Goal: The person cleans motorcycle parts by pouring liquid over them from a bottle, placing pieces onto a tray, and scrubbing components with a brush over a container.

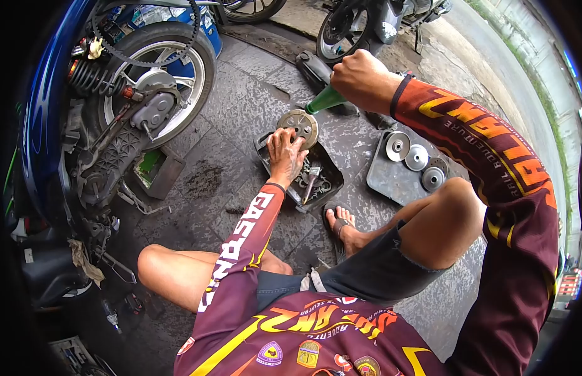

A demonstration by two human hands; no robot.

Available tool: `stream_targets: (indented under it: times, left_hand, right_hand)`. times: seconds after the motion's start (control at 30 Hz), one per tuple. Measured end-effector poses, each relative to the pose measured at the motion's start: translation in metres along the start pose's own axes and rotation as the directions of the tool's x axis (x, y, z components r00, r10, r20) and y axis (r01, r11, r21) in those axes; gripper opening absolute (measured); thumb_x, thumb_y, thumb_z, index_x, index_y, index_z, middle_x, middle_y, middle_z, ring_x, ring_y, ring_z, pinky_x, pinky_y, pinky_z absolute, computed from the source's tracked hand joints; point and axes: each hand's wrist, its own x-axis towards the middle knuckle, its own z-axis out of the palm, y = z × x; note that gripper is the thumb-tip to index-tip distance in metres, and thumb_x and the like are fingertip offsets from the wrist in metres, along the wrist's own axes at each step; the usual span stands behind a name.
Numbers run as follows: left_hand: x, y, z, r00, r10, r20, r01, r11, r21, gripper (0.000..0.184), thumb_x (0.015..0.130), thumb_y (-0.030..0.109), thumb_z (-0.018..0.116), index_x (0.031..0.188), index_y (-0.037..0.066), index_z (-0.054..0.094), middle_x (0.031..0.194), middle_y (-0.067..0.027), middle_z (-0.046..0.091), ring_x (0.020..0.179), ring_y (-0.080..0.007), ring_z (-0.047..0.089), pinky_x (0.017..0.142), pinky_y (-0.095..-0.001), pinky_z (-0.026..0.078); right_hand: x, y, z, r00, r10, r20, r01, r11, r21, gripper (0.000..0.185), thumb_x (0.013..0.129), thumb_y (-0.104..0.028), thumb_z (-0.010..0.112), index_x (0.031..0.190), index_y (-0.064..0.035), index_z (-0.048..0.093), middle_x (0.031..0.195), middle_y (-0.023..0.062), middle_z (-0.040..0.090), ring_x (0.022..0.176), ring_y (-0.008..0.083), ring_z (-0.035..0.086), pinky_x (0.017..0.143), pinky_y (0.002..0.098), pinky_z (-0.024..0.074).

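Your left hand (285, 153) is clamped on the near edge of the disc (306, 123), upper centre of the frame, over the pan (333, 170). Your right hand (361, 76) is closed round the bottle (327, 99), its neck tipped to the disc's rim. The disc looks stiff, probably fairly heavy, slick if wet; hold its rim. The bottle is likely breakable glass; wrap its wide end.

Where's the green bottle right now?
In the head view, the green bottle is above and slightly right of centre, in the right hand, its neck tilted down beside the round metal part under the left hand.
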Motion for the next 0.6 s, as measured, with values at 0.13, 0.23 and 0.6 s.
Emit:
stream_targets:
  times: [0.13, 0.23, 0.6]
  left_hand:
    - [0.0, -0.001, 0.0, 1.0, 0.011, -0.008, -0.011, 1.0, -0.001, 0.032, 0.064, 0.019, 0.083, 0.093, 0.015, 0.07, 0.115, -0.0042, 0.048, 0.12, -0.0276, 0.04, 0.104, -0.0459, 0.028]
    - [0.002, -0.001, 0.001, 1.0, 0.002, -0.006, -0.002, 1.0, -0.004, 0.032, 0.064, 0.02, 0.083, 0.093, 0.015, 0.07, 0.115, -0.0044, 0.049, 0.121, -0.0279, 0.04, 0.104, -0.0463, 0.028]
    - [0.021, -0.003, 0.009, 0.968, -0.25, 0.034, 0.252, 0.958, -0.14, 0.03, 0.069, 0.033, 0.081, 0.089, 0.013, 0.073, 0.112, -0.0029, 0.049, 0.115, -0.0282, 0.04, 0.099, -0.0444, 0.033]
  right_hand:
    - [-0.007, 0.003, 0.001, 1.0, -0.008, -0.006, 0.008, 1.0, 0.009, 0.009, 0.074, -0.014, 0.067, 0.071, -0.0066, 0.07, 0.07, 0.01, 0.068, 0.071, 0.0266, 0.07, 0.058, 0.0363, 0.053]
    - [-0.017, 0.001, 0.003, 0.999, -0.013, 0.036, 0.013, 1.0, 0.013, 0.01, 0.074, -0.018, 0.069, 0.071, -0.009, 0.071, 0.072, 0.009, 0.069, 0.072, 0.0261, 0.071, 0.059, 0.036, 0.0535]
    - [-0.028, -0.011, 0.007, 0.999, 0.002, -0.037, 0.0, 1.0, 0.031, 0.01, 0.074, -0.017, 0.069, 0.071, -0.0077, 0.071, 0.071, 0.0092, 0.069, 0.073, 0.0268, 0.071, 0.06, 0.0363, 0.0554]
